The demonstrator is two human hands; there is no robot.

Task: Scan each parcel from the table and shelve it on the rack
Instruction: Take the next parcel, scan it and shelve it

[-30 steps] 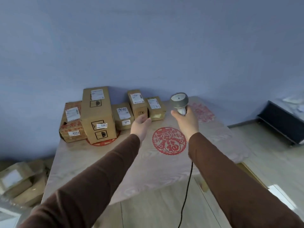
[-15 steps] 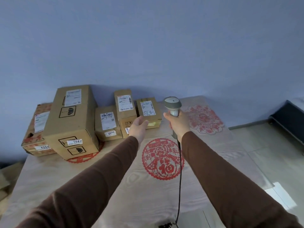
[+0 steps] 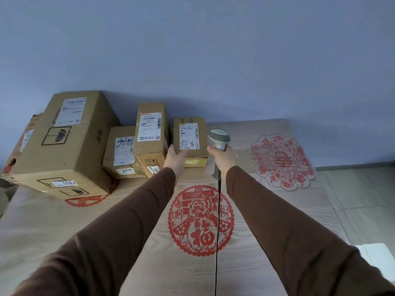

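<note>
Hands on parcel and scanner

The fingers of the left hand are hidden behind the near left corner of a small cardboard parcel, so how they lie on it cannot be told. The right hand covers most of a scanner's handle, and its black cable runs off the bottom edge. Both brown sleeves are cut off at the bottom corners. A patterned box on the far left is mostly hidden behind the largest box and cut by the left edge. Printed text on the shipping labels is too small to read. The table continues past the bottom edge.
</note>
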